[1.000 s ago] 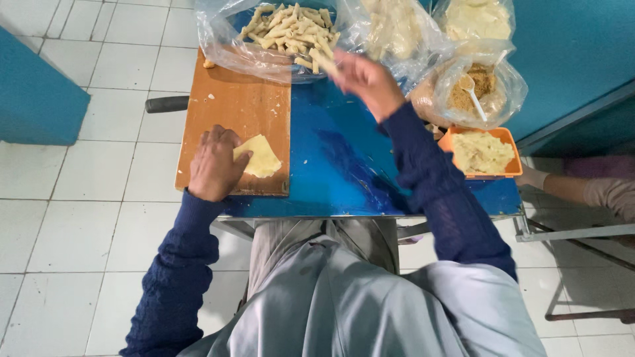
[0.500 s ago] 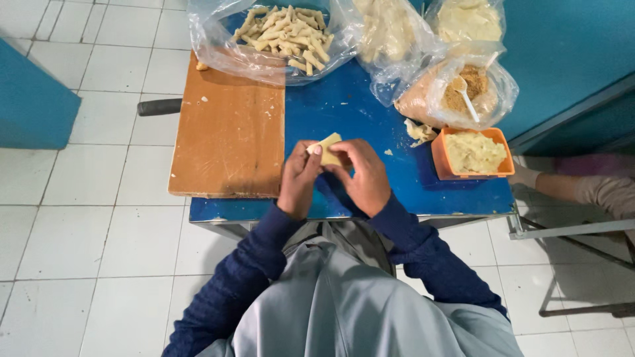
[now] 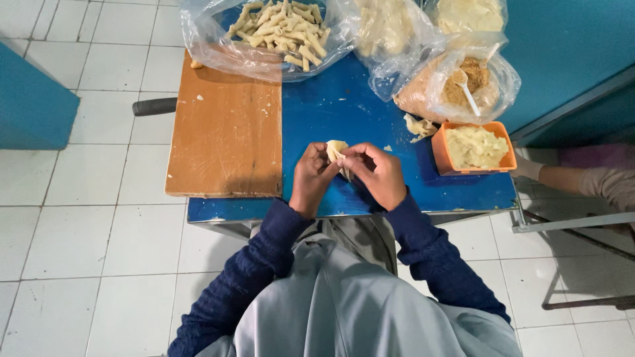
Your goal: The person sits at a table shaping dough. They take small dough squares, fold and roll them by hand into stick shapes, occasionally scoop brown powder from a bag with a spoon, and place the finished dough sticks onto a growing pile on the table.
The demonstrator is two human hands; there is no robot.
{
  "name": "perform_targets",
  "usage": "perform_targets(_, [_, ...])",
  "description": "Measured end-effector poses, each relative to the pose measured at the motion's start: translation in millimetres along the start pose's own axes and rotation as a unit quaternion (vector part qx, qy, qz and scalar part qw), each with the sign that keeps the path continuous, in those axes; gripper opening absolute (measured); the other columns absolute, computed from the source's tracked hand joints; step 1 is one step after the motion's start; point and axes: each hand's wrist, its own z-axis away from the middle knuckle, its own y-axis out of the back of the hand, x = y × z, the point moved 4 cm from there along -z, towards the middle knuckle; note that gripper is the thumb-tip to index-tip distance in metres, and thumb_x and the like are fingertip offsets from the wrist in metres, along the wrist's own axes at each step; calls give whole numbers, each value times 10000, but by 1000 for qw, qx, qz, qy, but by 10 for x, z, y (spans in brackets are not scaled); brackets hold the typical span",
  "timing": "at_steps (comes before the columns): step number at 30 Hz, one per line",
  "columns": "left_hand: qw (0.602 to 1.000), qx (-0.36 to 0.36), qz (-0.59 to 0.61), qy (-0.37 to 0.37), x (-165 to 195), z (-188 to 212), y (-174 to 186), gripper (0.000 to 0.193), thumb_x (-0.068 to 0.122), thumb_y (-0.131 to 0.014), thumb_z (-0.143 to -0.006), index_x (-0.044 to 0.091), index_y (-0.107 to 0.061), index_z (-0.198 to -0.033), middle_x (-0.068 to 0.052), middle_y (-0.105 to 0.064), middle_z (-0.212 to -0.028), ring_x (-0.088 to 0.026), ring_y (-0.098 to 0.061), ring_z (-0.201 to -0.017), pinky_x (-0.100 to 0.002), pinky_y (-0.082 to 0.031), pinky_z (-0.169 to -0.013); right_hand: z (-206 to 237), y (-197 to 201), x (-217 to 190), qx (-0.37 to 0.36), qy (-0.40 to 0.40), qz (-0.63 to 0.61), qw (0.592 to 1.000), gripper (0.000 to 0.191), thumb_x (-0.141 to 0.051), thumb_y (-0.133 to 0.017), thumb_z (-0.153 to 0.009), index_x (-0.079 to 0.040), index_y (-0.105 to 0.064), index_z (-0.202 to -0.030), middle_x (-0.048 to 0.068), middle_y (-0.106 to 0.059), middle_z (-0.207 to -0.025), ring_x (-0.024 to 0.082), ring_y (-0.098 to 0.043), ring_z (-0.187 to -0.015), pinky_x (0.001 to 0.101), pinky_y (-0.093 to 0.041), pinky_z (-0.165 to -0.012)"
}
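Pale yellow, thin dough wrapper (image 3: 336,151) being pinched between both hands, just above the near part of the blue-topped counter (image 3: 344,109). Left hand (image 3: 312,177) curling closed around the wrapper's left side, fingertips pressing into it. Right hand (image 3: 378,173) gripping the wrapper's right side, fingers bent over the fold. Both hands touching each other at the wrapper, dark blue knitted sleeves (image 3: 423,251) reaching back toward the body.

Lying to the left of the hands, a bare brown wooden cutting board (image 3: 228,135), overhanging the counter's left edge. Sitting at the far end, a clear plastic-lined bowl of short beige rolled sticks (image 3: 281,26). Resting to the right of that, a clear plastic bag of pale wrappers (image 3: 387,30) and another clear bag of brown crumbs with a white spoon (image 3: 463,86). Standing near the right hand, well apart from it, an orange square plastic tub of yellowish mash (image 3: 473,147). Showing at the right edge, another person's forearm in a light sleeve (image 3: 589,182).
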Motion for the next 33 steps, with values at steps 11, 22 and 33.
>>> perform_targets(11, [999,-8,-52,2,44,23,-3,223,28,-704,-965,-2,-524,-1093,-32,-682,-993,-48,-653,-913,-213,-539,-751,48,-38,407,-44,-61,-151,986,122,-88,-654,-1024,15,-715,-1048,33,-702,-1030,63,-638,-922,238,-519,-814])
perform_targets(22, [999,17,34,15,41,47,33,154,12,-630,-1005,-30,-550,-1130,-56,-693,-1035,-71,-662,-932,-233,-546,-817,-176,219,660,2,-266,-444,856,57,-86,-611,-1033,-62,-663,-1033,49,-694,-984,155,-677,-875,286,-554,-757])
perform_targets(33, [998,27,58,-5,115,118,62,167,34,-622,-1021,-19,-542,-1157,-51,-673,-1102,-82,-645,-1013,-248,-525,-910,-458,106,175,15,258,366,894,204,-46,-621,-952,-69,-725,-1126,120,-739,-1134,328,-707,-1014,407,-561,-903])
